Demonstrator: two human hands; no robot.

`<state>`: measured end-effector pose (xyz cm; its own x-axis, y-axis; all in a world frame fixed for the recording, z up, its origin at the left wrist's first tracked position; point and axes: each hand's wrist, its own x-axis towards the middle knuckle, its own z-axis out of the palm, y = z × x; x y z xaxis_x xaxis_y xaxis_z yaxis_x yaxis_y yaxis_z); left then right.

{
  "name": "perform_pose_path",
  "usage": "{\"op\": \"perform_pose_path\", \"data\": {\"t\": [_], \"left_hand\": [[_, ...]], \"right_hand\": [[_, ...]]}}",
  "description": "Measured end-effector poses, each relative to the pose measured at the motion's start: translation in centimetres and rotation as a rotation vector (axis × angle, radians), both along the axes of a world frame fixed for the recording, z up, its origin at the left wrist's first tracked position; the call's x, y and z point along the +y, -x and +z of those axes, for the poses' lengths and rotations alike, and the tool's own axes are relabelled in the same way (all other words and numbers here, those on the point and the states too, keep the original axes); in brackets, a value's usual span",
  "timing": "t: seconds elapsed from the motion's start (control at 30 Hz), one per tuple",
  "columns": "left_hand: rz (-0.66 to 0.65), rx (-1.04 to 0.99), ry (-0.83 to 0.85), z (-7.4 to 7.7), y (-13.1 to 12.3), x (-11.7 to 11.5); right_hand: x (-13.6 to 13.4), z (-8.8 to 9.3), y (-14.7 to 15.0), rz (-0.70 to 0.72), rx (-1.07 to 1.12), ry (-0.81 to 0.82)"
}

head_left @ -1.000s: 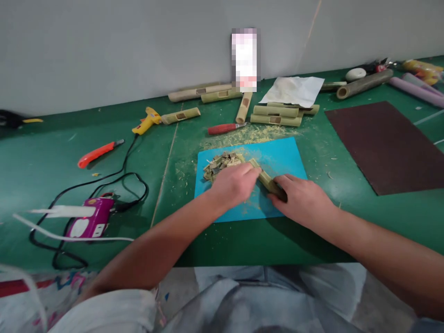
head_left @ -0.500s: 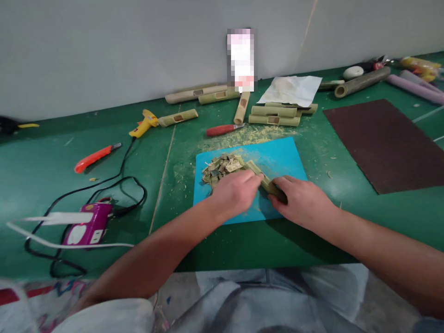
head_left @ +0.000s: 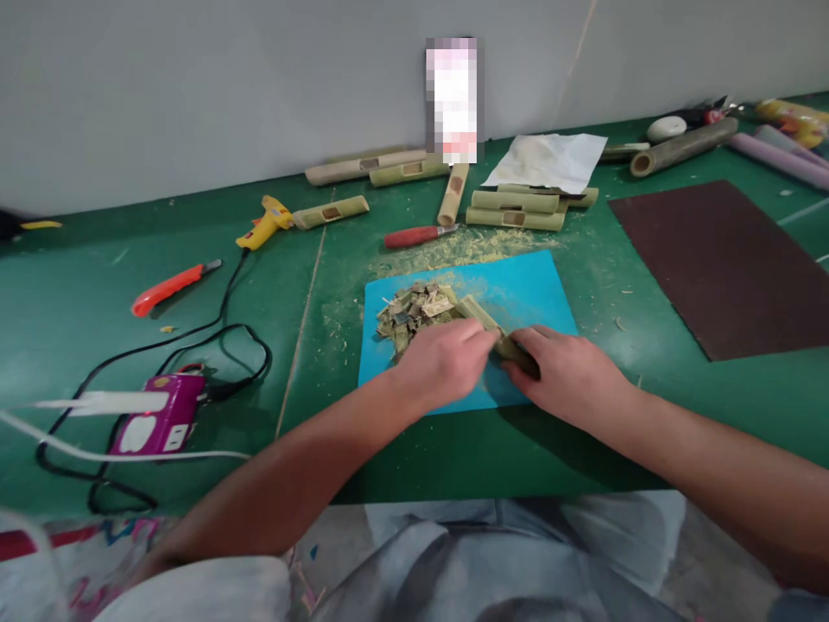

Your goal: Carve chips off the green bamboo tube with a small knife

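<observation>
A short green bamboo piece (head_left: 477, 314) lies slanted on a blue cutting mat (head_left: 524, 289). My right hand (head_left: 566, 373) is closed round its near end. My left hand (head_left: 446, 363) is closed over its middle, fingers curled; whatever it holds is hidden. A pile of bamboo chips (head_left: 414, 309) sits on the mat just beyond my left hand.
Several cut bamboo tubes (head_left: 515, 210) lie near the wall. A red-handled knife (head_left: 414, 236), an orange cutter (head_left: 169, 287), a yellow glue gun (head_left: 264, 222) with black cord, a purple power strip (head_left: 159, 423), white paper (head_left: 550, 161) and a dark brown sheet (head_left: 718, 259) lie on the green table (head_left: 71, 311).
My left hand has slid a little to the right along the bamboo piece, closer to my right hand. The view has shifted slightly.
</observation>
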<state>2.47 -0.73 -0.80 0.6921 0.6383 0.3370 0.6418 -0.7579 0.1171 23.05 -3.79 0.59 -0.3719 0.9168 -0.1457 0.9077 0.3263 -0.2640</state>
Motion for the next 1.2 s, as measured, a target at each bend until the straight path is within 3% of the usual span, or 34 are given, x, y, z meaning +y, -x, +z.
{"op": "perform_pose_path", "data": {"t": [0.1,0.3,0.47,0.63,0.8,1.0,1.2], "left_hand": [[0.13,-0.02,-0.096,-0.1,0.6,0.7],[-0.04,0.031,-0.043,-0.2,0.2,0.4],[0.143,0.037,-0.117,-0.2,0.4,0.9],[-0.009,0.04,0.033,0.4,-0.2,-0.3],[0.179,0.065,-0.071,0.2,0.5,0.7],[0.028,0.01,0.022,-0.1,0.2,0.0],[0.164,0.024,-0.095,-0.1,0.8,0.8]], "right_hand": [[0.1,0.0,0.1,-0.015,-0.013,0.009],[0.1,0.0,0.1,-0.003,-0.009,0.025],[0.0,0.1,0.0,-0.015,-0.028,0.027],[0.0,0.0,0.0,0.004,-0.015,0.026],[0.0,0.0,0.1,-0.024,-0.039,0.019],[0.1,0.0,0.1,-0.016,-0.015,0.03],[0.1,0.0,0.0,-0.034,0.001,0.044]]}}
